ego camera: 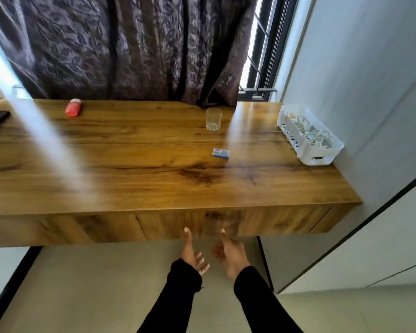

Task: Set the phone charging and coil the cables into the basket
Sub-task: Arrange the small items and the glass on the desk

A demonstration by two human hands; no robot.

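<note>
From the head camera I saw the left hand (192, 254) and right hand (229, 254) held below the wooden desk's (154, 152) front edge, fingers loose and spread, gripping nothing. The white basket (322, 152) sat at the desk's far right corner with pale cables (315, 137) coiled inside it.

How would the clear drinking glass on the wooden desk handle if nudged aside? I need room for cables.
The drinking glass looks empty, so probably light. It stands upright on the glossy wooden desk, so it would likely slide, though a high push might tip it. It is likely fragile.
</note>
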